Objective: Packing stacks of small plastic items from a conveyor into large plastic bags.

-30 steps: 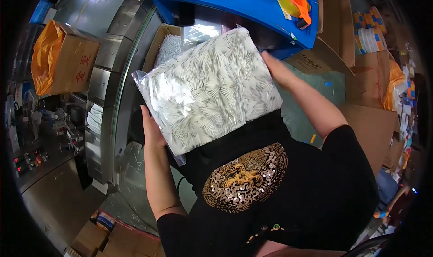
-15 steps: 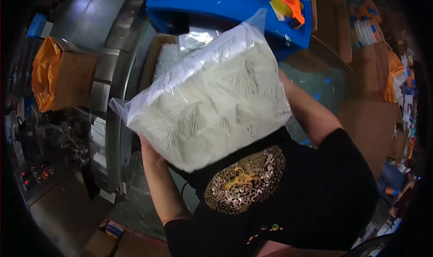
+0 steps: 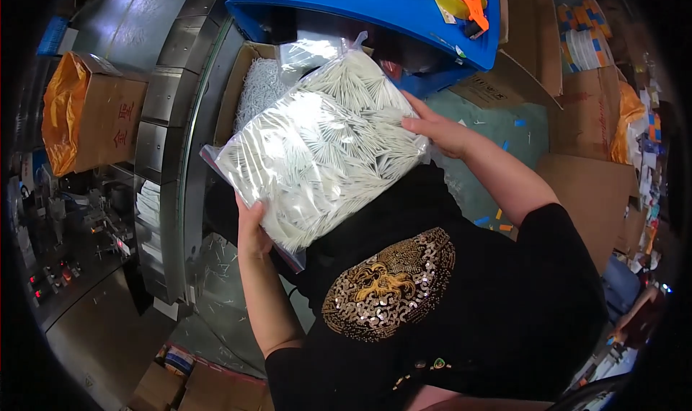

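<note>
A clear plastic bag (image 3: 324, 148), packed with bundles of thin white sticks, is tilted in front of my body between both hands. My left hand (image 3: 254, 227) grips its lower left edge, thumb on top. At the upper right edge my right hand (image 3: 441, 128) has hold of it, thumb across the face and the other fingers partly behind. Light glares off the plastic over the middle. Just beyond the bag stands an open cardboard box (image 3: 227, 115) with a heap of loose thin white sticks (image 3: 261, 94) and a shiny clear plastic bag (image 3: 306, 54) in it.
A blue plastic table (image 3: 346, 0) at the far side bears a roll of yellow tape (image 3: 445, 0) with an orange dispenser (image 3: 467, 0). A metal machine (image 3: 166, 108) runs along my left, near a carton (image 3: 108, 115) with orange lining. Cartons (image 3: 584, 202) stand at right; scraps litter the floor.
The bag has dropped slightly and come level, its blurred contents now sharp. My right hand, mostly hidden behind it before, now shows with its thumb on the front.
</note>
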Available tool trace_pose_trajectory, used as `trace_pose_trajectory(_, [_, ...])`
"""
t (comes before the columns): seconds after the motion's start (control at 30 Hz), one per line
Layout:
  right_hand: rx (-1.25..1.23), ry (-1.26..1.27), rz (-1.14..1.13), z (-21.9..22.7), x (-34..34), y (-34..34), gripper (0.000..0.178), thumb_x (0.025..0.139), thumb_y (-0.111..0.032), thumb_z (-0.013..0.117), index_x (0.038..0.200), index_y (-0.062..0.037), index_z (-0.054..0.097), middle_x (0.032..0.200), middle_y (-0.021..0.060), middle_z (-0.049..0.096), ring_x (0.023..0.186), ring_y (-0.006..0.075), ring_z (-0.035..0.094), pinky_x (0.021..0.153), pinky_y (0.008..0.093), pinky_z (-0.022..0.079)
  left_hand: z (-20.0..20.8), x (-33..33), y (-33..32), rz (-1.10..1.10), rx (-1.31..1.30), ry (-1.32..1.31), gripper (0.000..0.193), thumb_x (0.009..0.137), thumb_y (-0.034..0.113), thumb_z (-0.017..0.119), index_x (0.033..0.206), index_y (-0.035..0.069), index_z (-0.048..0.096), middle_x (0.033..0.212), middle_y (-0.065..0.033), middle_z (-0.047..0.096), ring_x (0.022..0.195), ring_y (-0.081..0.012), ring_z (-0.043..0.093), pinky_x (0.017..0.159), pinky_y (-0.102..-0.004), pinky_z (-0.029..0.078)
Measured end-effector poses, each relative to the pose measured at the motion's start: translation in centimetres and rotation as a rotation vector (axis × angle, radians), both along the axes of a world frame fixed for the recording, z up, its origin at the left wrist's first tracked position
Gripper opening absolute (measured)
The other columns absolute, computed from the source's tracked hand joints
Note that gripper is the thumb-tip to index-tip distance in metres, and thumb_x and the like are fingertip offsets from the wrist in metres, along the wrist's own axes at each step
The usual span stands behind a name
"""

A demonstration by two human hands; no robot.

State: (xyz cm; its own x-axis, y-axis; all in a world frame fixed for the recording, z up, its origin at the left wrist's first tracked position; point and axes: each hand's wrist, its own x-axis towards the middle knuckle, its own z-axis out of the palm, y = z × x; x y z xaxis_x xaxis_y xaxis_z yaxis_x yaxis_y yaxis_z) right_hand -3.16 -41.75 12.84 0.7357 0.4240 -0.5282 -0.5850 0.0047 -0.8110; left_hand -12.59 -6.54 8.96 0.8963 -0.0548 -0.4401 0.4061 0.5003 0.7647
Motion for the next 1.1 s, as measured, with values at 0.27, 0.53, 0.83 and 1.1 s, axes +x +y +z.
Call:
trace_pose_trajectory(0.27, [0.142,0.033,-0.006,-0.7,-1.2,-1.0,0.081,0.081,-0.031,0.059,0.142,-0.0099,0.01,0.139,0.0111,0.03,0.127,0.0234,0.031,0.103,0.0382,0.026,1.2,0.4,-1.0,-0.017,0.028,-0.018,0.095,0.066,0.025,0.069,0.139,0.005,0.01,0.136,-0.0167,0.03,0.124,-0.03,0.034,0.102,-0.0396,0.028])
trace_pose_trajectory(0.53, [-0.353,-0.067,0.397,0.9,-2.9,-4.3,0.076,0.075,-0.022,0.066,0.137,-0.0064,0.024,0.129,0.0118,0.044,0.115,0.0251,0.046,0.093,0.036,0.038,1.5,0.4,-1.2,0.021,0.04,-0.014,0.096,0.064,0.026,0.07,0.138,0.004,0.012,0.134,-0.0165,0.033,0.123,-0.0293,0.035,0.102,-0.0389,0.028])
trace_pose_trajectory(0.83, [-0.779,-0.57,0.263,-1.4,-4.5,-3.3,0.046,0.076,-0.014,0.065,0.117,-0.0046,0.046,0.101,0.0166,0.057,0.087,0.0319,0.058,0.073,0.0365,0.046,2.7,1.1,-1.8,0.006,0.141,-0.037,0.087,0.066,0.027,0.065,0.136,0.002,0.019,0.13,-0.0179,0.038,0.116,-0.0303,0.043,0.096,-0.0398,0.036])
trace_pose_trajectory(1.1, [-0.846,-0.567,0.089,-3.6,-4.7,-4.2,0.025,0.073,-0.015,0.068,0.091,-0.0017,0.056,0.082,0.0139,0.056,0.073,0.0303,0.056,0.064,0.0354,0.046,3.6,1.0,-3.1,0.036,0.172,-0.027,0.086,0.067,0.026,0.064,0.135,0.001,0.019,0.131,-0.0173,0.037,0.117,-0.0287,0.041,0.097,-0.0391,0.034])
